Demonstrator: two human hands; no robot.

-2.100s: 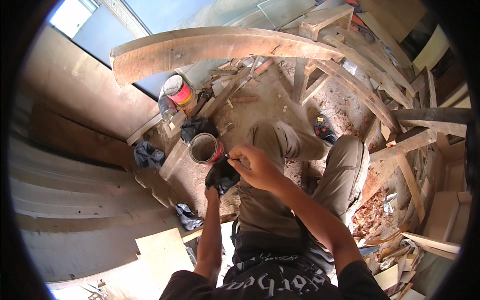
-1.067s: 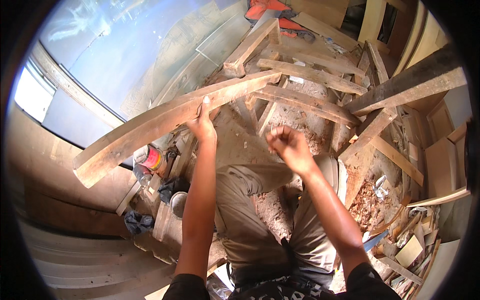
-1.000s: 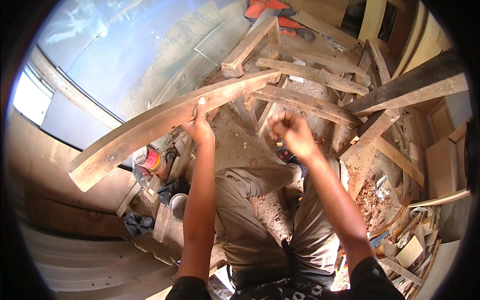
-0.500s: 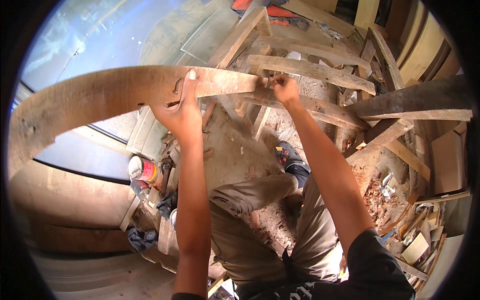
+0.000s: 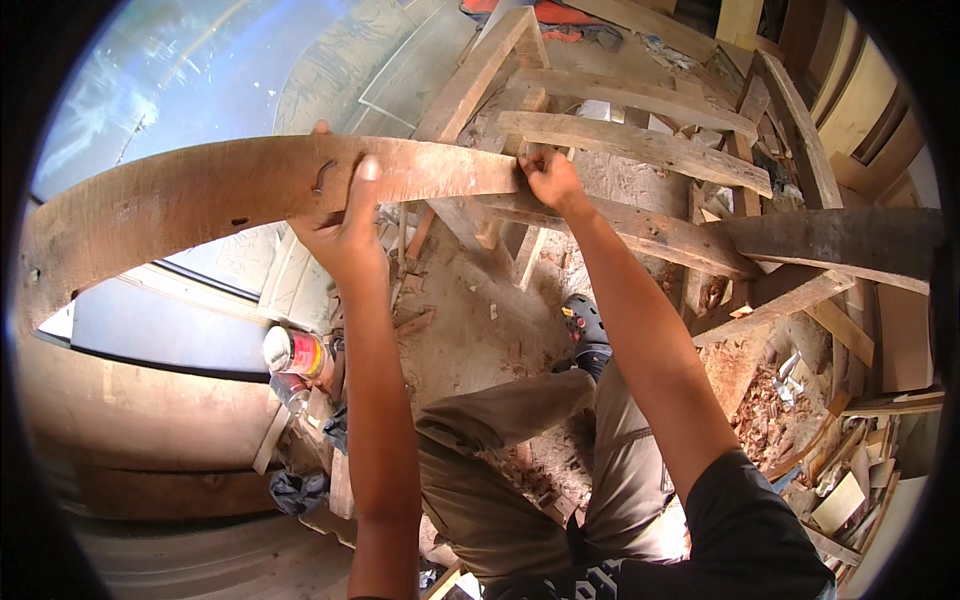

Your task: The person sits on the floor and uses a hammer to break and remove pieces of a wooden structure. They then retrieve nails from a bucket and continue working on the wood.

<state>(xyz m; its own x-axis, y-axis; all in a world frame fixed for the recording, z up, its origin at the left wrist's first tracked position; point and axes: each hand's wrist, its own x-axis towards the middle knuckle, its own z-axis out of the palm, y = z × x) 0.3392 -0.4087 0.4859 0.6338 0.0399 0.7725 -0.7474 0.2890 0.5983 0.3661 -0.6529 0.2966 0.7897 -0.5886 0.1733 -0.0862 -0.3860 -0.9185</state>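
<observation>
A long wooden plank (image 5: 250, 178), wide at the left and narrowing to the right, is held up across the view; its curve may partly come from the lens. My left hand (image 5: 345, 235) grips its lower edge near the middle, thumb on the near face and most fingers hidden behind. Beside that thumb a bent nail (image 5: 322, 178) sticks out of the wood. At the narrow right end my right hand (image 5: 552, 182) is closed, its fingertips pinching the plank's tip.
A rough wooden frame with slats (image 5: 640, 150) stands ahead and right. A blue-white glossy panel (image 5: 200, 90) lies at far left, near a pink-labelled can (image 5: 297, 352). Wood scraps (image 5: 840, 500) are piled at lower right; shavings (image 5: 770, 420) litter the floor.
The plank and its bent nail have shifted left, and my left hand with them. My right hand has also come slightly left, its fingers now against the plank's tip. The view has shifted a little.
</observation>
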